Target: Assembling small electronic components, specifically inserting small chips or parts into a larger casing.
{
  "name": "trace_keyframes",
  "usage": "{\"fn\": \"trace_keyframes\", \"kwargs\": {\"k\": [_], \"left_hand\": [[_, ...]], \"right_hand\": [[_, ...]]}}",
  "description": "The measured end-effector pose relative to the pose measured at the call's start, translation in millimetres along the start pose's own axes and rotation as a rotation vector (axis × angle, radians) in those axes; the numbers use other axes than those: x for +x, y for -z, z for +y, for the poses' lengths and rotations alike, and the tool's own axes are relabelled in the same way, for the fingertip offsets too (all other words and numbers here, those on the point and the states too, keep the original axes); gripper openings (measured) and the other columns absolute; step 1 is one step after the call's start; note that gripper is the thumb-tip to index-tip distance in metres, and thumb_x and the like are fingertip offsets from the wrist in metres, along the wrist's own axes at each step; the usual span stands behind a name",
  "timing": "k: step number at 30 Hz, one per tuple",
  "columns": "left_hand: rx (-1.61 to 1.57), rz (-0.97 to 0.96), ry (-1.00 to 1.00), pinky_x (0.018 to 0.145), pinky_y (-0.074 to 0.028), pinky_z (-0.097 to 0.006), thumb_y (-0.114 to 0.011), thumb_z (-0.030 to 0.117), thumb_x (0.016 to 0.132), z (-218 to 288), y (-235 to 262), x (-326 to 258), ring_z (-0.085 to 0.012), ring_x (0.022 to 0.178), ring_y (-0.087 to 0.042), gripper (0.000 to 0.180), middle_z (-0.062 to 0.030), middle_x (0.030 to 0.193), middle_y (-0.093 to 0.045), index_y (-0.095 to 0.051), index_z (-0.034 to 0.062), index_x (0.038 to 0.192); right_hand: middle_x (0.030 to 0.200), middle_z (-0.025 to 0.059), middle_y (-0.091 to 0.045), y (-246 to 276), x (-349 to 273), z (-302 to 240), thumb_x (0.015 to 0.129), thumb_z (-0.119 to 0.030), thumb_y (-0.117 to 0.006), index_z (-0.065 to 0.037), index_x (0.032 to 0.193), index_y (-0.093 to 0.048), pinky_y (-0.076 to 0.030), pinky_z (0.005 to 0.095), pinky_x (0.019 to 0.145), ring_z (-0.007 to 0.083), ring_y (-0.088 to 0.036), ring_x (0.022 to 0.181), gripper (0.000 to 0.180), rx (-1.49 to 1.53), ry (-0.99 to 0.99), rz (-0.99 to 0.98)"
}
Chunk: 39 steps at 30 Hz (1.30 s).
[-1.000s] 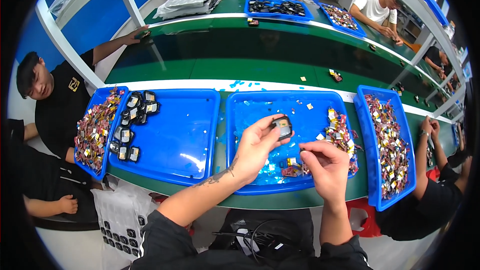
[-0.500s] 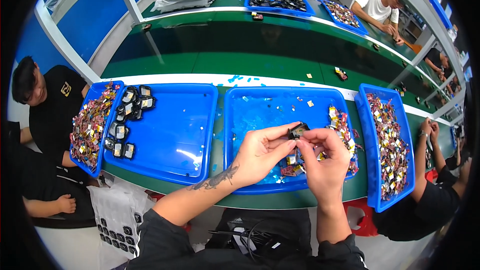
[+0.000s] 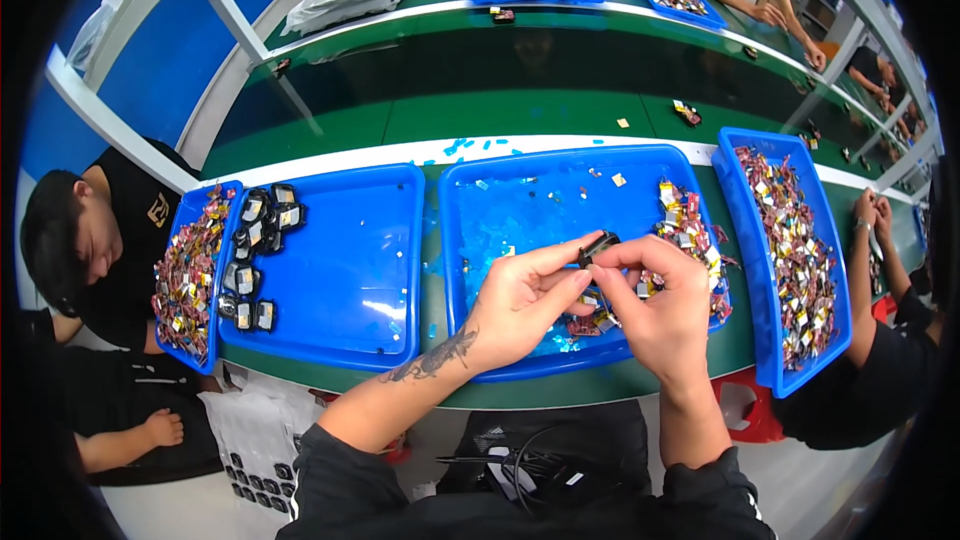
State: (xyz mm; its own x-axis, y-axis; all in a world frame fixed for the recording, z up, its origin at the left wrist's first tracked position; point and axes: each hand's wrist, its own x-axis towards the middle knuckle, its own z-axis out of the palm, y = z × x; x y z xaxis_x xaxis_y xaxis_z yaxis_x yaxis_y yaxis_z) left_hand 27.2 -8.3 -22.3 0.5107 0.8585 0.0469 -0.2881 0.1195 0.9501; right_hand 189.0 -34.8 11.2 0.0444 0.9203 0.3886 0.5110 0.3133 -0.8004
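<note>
Between my two hands is a small black plastic housing (image 3: 599,248), above the middle blue tray (image 3: 450,260). My left hand (image 3: 525,290) is closed on its left side, thumb and fingers pinching it. My right hand (image 3: 660,305) has its thumb and fingertips closed at the housing's right and lower edge; the exact grip there is partly hidden. Beneath and beside my right hand, in the tray, lies a heap of small red circuit boards with yellow-taped silver cells (image 3: 682,215). Scraps of blue film lie across the tray's left part.
Left, a blue tray (image 3: 350,250) has several black housings (image 3: 262,220) along its left side. Narrow blue bins of circuit boards stand at far left (image 3: 190,275) and right (image 3: 790,240). A green conveyor (image 3: 430,90) runs behind. People sit at both sides and across.
The black housing has turned in my fingers: its open inside showed before, and now its dark edge does. Both hands stay close together. The whole view has shifted and tilted a little.
</note>
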Motion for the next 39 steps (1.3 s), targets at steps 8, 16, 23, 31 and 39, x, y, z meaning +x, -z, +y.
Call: {"fn": "trace_keyframes", "kwargs": {"k": [8,16,23,31,39], "left_hand": [[0.004,-0.062,0.045,0.079,-0.06,-0.031,-0.05,0.003,0.097,8,0,-1,-0.0191,0.108,-0.061,0.038,-0.0148,0.126,-0.058,-0.048,-0.0033,0.135],[-0.046,0.137,-0.047,0.077,-0.06,-0.028,-0.051,0.005,0.097,15,-5,2,-0.0168,0.105,-0.063,0.037,-0.0141,0.12,-0.062,-0.049,0.0042,0.133],[0.722,-0.054,-0.517,0.077,-0.054,-0.029,-0.059,-0.009,0.082,19,4,-2,-0.0242,0.102,-0.065,0.034,-0.0167,0.117,-0.063,-0.067,0.002,0.113],[0.932,-0.004,-0.722,0.07,-0.056,-0.03,-0.072,-0.003,0.075,11,5,1,-0.0236,0.085,-0.069,0.028,-0.013,0.102,-0.068,-0.07,0.0013,0.103],[0.241,-0.011,0.147,0.07,-0.057,-0.027,-0.068,0.005,0.087,1,2,0,-0.0152,0.081,-0.067,0.017,-0.0119,0.096,-0.07,-0.069,-0.0027,0.102]], "right_hand": [[0.068,0.0051,-0.055,9,1,-3,0.067,-0.004,-0.079,-0.002,0.073,-0.055,-0.043,0.0286,0.057,0.0164,-0.051,0.062,0.025,-0.106,-0.054,0.024],[0.091,0.0097,-0.066,-4,-28,12,0.07,0.003,-0.079,-0.001,0.103,-0.06,-0.055,0.0281,0.075,0.0185,-0.067,0.084,0.038,0.132,0.03,-0.04],[0.089,0.0125,-0.067,4,-33,6,0.087,0.007,-0.062,0.004,0.103,-0.055,-0.056,0.0258,0.074,0.0158,-0.069,0.081,0.018,0.743,-0.326,-0.016],[0.1,0.01,-0.062,16,-34,9,0.088,0.005,-0.06,0.004,0.1,-0.058,-0.052,0.0245,0.079,0.0121,-0.063,0.089,0.012,0.754,-0.349,-0.115],[0.094,0.0036,-0.062,17,-32,16,0.087,0.004,-0.063,0.002,0.097,-0.059,-0.047,0.0214,0.075,0.008,-0.059,0.083,0.011,0.69,-0.312,-0.078]]}}
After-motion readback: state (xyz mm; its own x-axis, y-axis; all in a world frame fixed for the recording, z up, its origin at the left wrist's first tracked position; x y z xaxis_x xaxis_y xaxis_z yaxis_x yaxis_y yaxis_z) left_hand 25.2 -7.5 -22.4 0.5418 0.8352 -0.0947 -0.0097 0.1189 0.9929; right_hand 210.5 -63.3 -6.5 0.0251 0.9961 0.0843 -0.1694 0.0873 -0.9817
